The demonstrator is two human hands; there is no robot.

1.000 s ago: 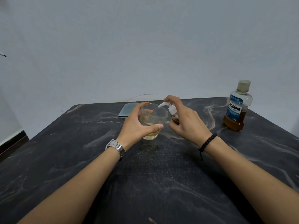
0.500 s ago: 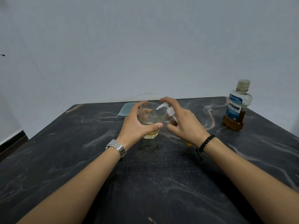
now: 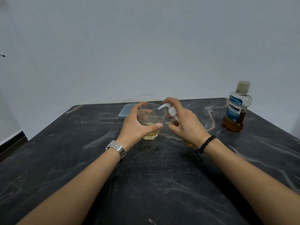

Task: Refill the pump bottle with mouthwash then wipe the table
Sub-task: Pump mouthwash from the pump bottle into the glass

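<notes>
My left hand [image 3: 135,125] is wrapped around a clear glass [image 3: 152,118] that stands on the dark marble table [image 3: 65,151], with a little yellow liquid at its bottom. My right hand [image 3: 186,125] grips a small pump bottle [image 3: 172,113] just right of the glass. Its white nozzle points over the glass rim and my index finger lies on the pump head. The bottle's body is mostly hidden by my fingers. A Listerine mouthwash bottle [image 3: 236,109], capped and with amber liquid low inside, stands at the far right.
A folded blue-grey cloth [image 3: 125,111] lies at the table's far edge, behind my left hand. A small yellow spill [image 3: 189,144] shows on the table under my right wrist. A pale wall rises right behind the table.
The pump head and my right hand shifted slightly left and back, with the nozzle staying over the glass. My left hand kept its hold on the glass.
</notes>
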